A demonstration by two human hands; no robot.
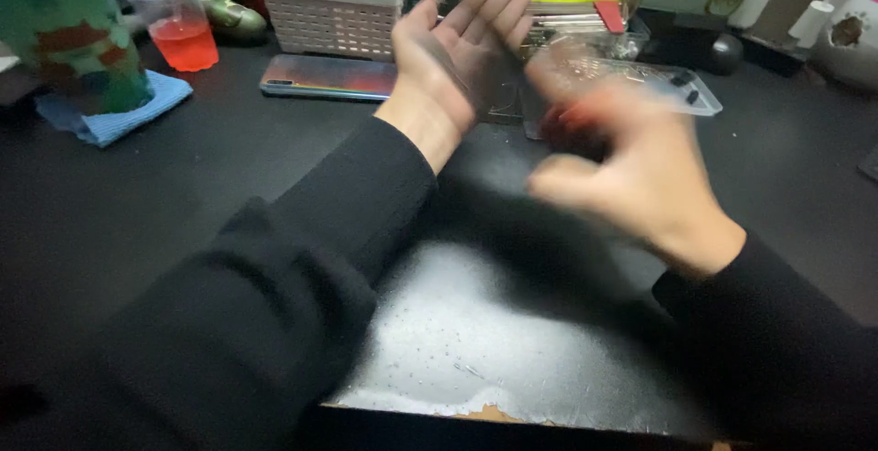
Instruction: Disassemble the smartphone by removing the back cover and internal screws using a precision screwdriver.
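Note:
My left hand (455, 53) is raised above the black table (137, 195), palm up and turned right, fingers spread, holding nothing. My right hand (631, 163) is blurred by motion just right of it, fingers curled; a small reddish smear shows near its fingertips, and I cannot tell whether it holds anything. Both arms wear black sleeves. A smartphone (327, 77) with a reflective screen lies flat behind my left wrist. A clear plastic tray (677, 85) with small parts lies behind my right hand.
A white slotted basket (325, 14) stands at the back. A clear cup of red liquid (178, 21) and a large green cup (69, 35) on a blue cloth (128, 108) sit at the far left. The table's near edge (485, 410) is worn and chipped.

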